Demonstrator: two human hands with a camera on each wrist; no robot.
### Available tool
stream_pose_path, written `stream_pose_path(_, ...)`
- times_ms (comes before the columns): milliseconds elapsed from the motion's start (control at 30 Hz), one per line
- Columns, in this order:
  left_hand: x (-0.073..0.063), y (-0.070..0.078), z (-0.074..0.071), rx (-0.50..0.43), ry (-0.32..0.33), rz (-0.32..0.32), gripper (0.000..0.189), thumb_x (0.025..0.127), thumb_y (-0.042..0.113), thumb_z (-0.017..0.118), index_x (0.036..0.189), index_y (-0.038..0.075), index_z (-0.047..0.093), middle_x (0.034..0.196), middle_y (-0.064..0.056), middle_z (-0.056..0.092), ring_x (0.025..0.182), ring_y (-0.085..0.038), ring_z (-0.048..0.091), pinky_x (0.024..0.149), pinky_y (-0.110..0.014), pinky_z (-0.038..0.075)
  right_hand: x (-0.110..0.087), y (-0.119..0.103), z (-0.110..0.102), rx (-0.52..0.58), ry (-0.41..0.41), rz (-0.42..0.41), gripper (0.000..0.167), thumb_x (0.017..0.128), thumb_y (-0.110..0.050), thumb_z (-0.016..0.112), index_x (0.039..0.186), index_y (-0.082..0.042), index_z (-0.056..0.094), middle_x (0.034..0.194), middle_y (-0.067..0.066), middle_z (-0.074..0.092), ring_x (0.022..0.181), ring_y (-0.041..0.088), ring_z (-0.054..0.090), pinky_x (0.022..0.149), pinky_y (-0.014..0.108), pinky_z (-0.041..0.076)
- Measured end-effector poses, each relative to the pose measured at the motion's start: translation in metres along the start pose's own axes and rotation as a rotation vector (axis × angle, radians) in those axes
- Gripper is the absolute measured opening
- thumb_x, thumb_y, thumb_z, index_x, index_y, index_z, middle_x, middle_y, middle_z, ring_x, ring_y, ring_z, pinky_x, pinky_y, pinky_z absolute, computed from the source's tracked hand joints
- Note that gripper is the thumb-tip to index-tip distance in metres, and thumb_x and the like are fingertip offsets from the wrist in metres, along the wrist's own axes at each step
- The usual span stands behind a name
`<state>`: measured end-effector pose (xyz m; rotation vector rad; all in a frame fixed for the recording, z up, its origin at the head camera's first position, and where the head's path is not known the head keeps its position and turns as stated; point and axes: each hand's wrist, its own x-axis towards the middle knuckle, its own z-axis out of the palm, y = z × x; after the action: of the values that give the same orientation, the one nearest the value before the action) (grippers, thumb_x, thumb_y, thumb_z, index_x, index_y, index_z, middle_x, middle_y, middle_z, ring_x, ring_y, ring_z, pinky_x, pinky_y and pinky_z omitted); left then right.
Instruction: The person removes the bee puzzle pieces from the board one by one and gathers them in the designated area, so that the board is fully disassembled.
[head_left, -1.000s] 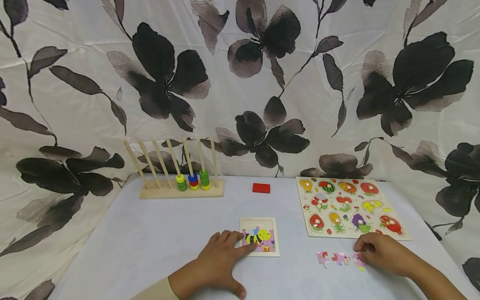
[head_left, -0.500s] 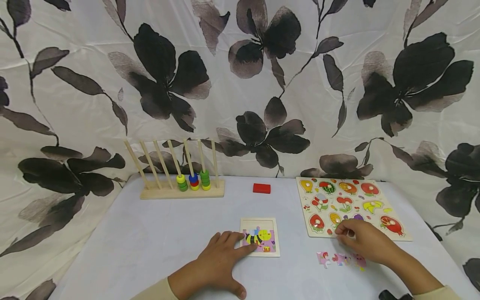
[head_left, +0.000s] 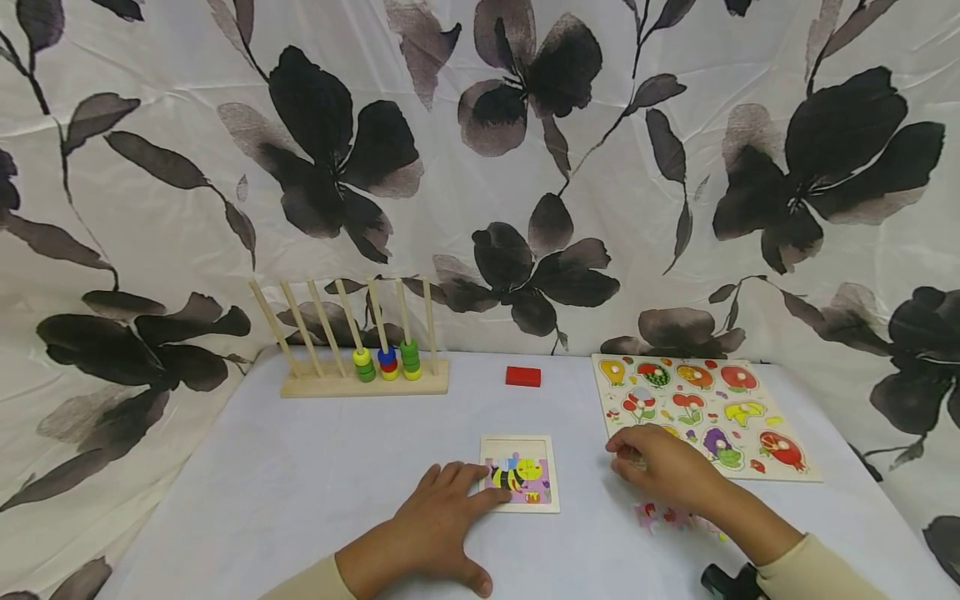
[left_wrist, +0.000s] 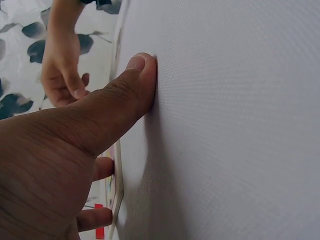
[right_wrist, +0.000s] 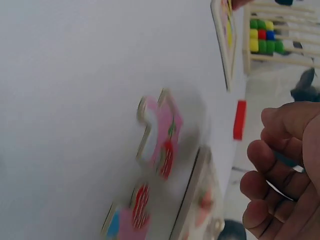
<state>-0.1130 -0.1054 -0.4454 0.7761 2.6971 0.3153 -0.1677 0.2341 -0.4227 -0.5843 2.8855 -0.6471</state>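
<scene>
My left hand (head_left: 442, 521) rests with spread fingers on the left side of a small wooden puzzle tray (head_left: 517, 444), partly filled with a bee picture (head_left: 527, 471). In the left wrist view its thumb (left_wrist: 142, 80) lies on the white cloth. My right hand (head_left: 671, 467) hovers at the front left corner of the fruit puzzle board (head_left: 798, 417). Its fingers are loosely curled, with nothing between them in the right wrist view. Below it lie several pink jigsaw pieces (head_left: 647, 515), partly hidden by the hand; one piece (right_wrist: 162, 132) shows whole in the right wrist view.
A wooden peg abacus (head_left: 322, 386) with coloured rings on some pegs stands at the back left. A red block (head_left: 522, 377) lies at the back middle. Behind the table hangs a flowered cloth (head_left: 420, 233). A black device (head_left: 731, 583) sits at my right wrist.
My right hand has moved left from the rightmost pink piece, past the board's front edge to its front left corner. The left hand has stayed on the tray.
</scene>
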Motion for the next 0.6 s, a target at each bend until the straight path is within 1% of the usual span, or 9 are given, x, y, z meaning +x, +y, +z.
stream_pose_path(133,-0.001,0.001,-0.001,-0.002,0.002,-0.003,0.103,0.056,0.078,0.083,0.148,0.046,0.05,0.156,-0.004,0.038,0.141,-0.033,0.035,0.113,-0.066,0.026,0.011,-0.017,0.01,-0.013,-0.002,-0.011,0.018,0.092,-0.023,0.078,0.108,-0.021,0.073,0.094,-0.013,0.061,0.089,0.009,0.056,0.081,0.035,0.054)
stream_pose_path(367,-0.003,0.002,0.001,0.007,0.012,-0.006,0.103,0.057,0.076,0.084,0.149,0.044,0.05,0.151,-0.007,0.039,0.14,-0.034,0.035,0.114,-0.064,0.028,0.029,-0.042,0.027,-0.014,-0.006,-0.088,0.019,0.091,-0.023,0.079,0.108,-0.021,0.073,0.096,-0.014,0.062,0.094,0.01,0.057,0.08,0.034,0.054)
stream_pose_path(467,-0.004,0.002,0.002,0.042,0.008,0.002,0.105,0.059,0.078,0.081,0.152,0.043,0.047,0.15,-0.006,0.04,0.139,-0.033,0.036,0.113,-0.064,0.029,0.036,-0.051,0.034,-0.007,-0.005,-0.124,0.018,0.092,-0.023,0.078,0.108,-0.021,0.073,0.097,-0.013,0.062,0.096,0.01,0.057,0.079,0.033,0.054)
stream_pose_path(600,-0.006,0.003,0.004,0.084,-0.008,-0.005,0.104,0.063,0.079,0.078,0.154,0.041,0.046,0.152,-0.003,0.042,0.142,-0.035,0.036,0.111,-0.066,0.032,0.044,-0.062,0.041,-0.006,0.002,-0.165,0.017,0.093,-0.024,0.076,0.109,-0.019,0.073,0.097,-0.013,0.063,0.098,0.011,0.057,0.081,0.035,0.055)
